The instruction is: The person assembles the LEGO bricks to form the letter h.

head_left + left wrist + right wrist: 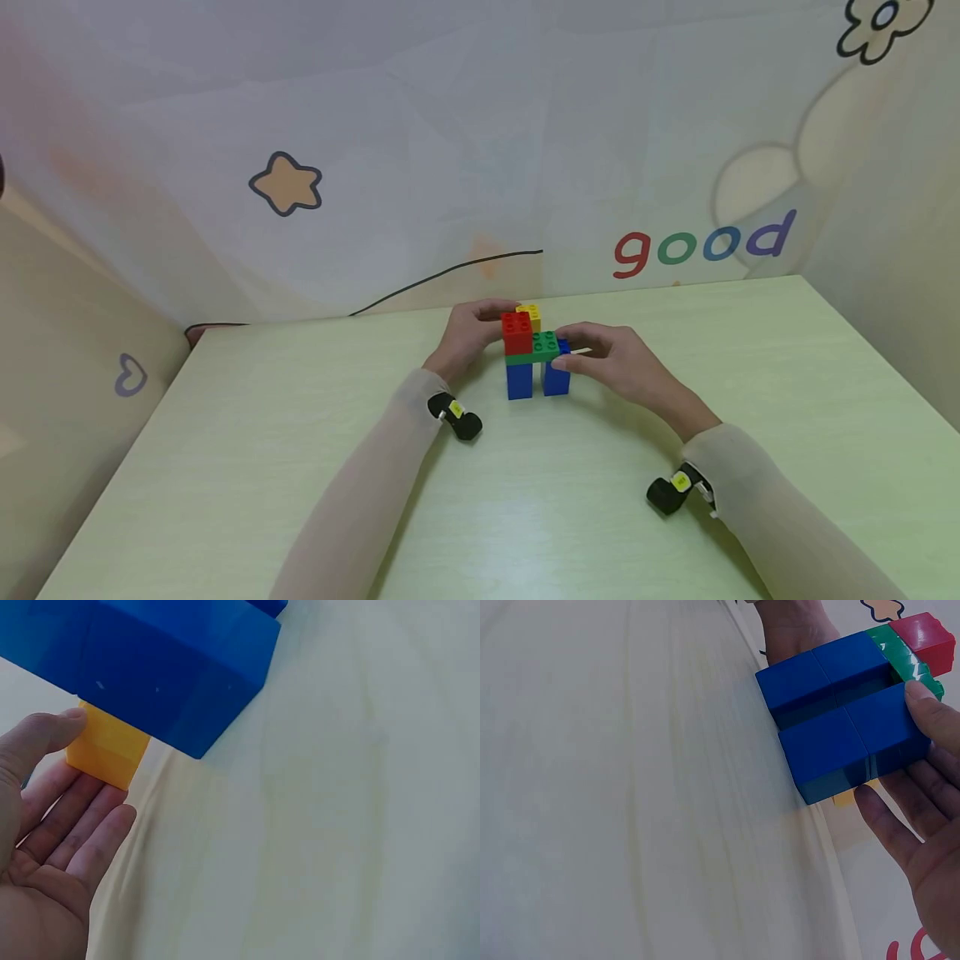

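Note:
A toy-brick structure stands mid-table. Two blue brick columns [519, 381] carry a green brick [545, 343] laid across them, and a red brick [517, 333] sits on its left end. Behind the red one shows a yellow brick [531, 317]. My left hand [467, 337] reaches round the far left side; in the left wrist view its thumb and fingers pinch the yellow brick [112, 746]. From the right, my right hand [618, 362] grips the upper part of the right blue column [889, 727], thumb in front and fingers behind.
The pale table [300, 467] runs back to a printed cloth backdrop [450, 150] close behind the bricks. Black wrist cameras [456, 417] are strapped over both sleeves.

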A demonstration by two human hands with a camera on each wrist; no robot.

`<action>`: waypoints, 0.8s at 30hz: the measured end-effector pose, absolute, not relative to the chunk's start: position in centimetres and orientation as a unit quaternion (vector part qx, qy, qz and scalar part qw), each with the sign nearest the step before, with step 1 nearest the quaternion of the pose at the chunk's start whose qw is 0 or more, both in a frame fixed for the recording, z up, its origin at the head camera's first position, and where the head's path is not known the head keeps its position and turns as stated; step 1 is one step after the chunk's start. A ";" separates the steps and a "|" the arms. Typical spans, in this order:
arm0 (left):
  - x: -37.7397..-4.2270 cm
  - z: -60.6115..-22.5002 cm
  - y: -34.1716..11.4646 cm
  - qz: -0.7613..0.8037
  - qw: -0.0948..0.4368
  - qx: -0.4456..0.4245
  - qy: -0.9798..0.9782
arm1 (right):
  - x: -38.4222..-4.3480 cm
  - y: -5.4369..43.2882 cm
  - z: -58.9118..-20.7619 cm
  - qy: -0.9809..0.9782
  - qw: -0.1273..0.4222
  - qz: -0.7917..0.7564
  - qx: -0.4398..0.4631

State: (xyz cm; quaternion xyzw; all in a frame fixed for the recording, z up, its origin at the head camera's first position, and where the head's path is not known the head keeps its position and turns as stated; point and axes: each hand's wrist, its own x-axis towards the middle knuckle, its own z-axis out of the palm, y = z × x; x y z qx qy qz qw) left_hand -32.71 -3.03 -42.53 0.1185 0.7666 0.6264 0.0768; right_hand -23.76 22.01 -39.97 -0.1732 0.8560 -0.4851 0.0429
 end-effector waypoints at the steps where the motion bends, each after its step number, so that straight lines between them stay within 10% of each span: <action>1: -32.5 -42.4 -3.2 0.628 0.075 0.122 0.765 | -23.8 22.0 -40.0 0.856 0.043 -0.486 -0.171; 24: -29.7 -38.8 -6.8 0.670 0.011 0.103 0.735 | -23.8 21.9 -39.8 0.861 0.043 -0.479 -0.166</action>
